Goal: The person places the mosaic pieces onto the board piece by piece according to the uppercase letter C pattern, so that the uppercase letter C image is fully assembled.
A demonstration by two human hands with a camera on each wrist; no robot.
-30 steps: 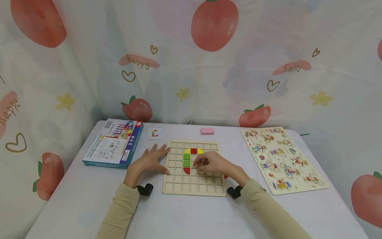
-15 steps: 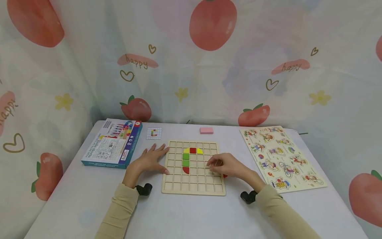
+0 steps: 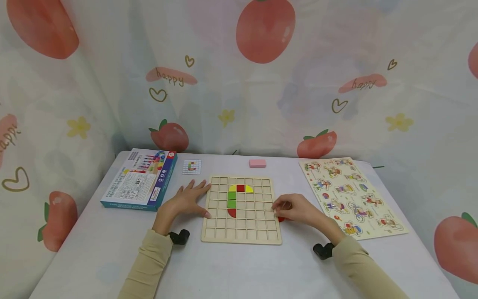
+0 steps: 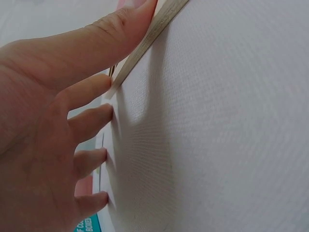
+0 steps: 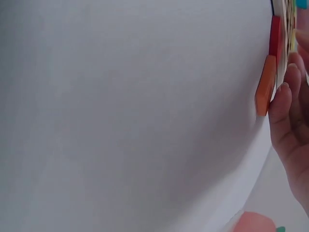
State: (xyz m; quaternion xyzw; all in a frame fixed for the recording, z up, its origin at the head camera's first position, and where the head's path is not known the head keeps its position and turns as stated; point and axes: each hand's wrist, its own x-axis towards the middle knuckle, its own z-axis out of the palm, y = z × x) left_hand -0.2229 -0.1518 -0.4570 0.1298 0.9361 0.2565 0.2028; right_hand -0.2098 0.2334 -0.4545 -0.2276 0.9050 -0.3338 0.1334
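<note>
Two hands at a wooden grid board [image 3: 241,232] on the white table [image 3: 231,270]. Left hand [image 3: 185,201] lies flat, fingers spread and straight, thumb against the board's left edge; left wrist view confirms thumb on the edge [image 4: 149,36]. Right hand [image 3: 295,207] sits at the board's right edge, fingers loosely curled over small pieces just beside the board; a red piece [image 3: 281,219] shows beneath it. Right wrist view: fingertips [image 5: 280,104] touch an orange piece [image 5: 265,86], a red one next to it; cannot tell whether anything is gripped. Coloured pieces fill several board cells. Box [image 3: 138,182] far left, picture puzzle [image 3: 351,197] right, pink block [image 3: 257,163] behind.
</note>
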